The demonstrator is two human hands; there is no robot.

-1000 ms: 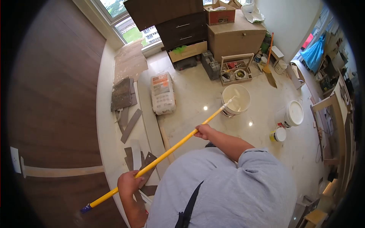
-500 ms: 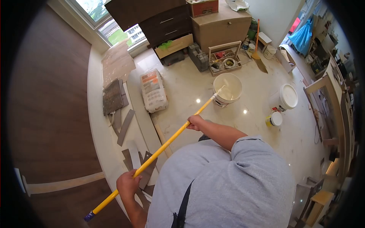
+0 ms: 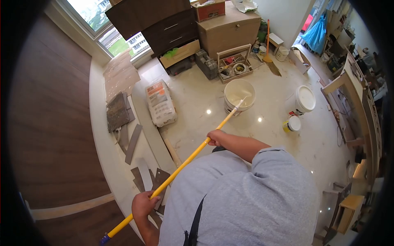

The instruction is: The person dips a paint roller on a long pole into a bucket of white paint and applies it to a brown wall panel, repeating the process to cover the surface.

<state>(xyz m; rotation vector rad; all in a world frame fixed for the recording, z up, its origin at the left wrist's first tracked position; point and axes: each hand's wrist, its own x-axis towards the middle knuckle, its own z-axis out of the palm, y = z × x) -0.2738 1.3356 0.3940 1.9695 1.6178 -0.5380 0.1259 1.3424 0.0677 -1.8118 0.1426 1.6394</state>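
The yellow pole (image 3: 180, 168) slants toward the open bucket (image 3: 232, 92), its far end at the mouth, the left hand (image 3: 143, 203) and right hand (image 3: 216, 138) both wrapped round it. A sideways push could tip the bucket; any drips could slick the glossy floor (image 3: 193, 127).

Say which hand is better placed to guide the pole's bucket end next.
Likely the right hand: it grips the yellow pole nearer the open bucket. The left hand holds it farther back, toward the blue end.
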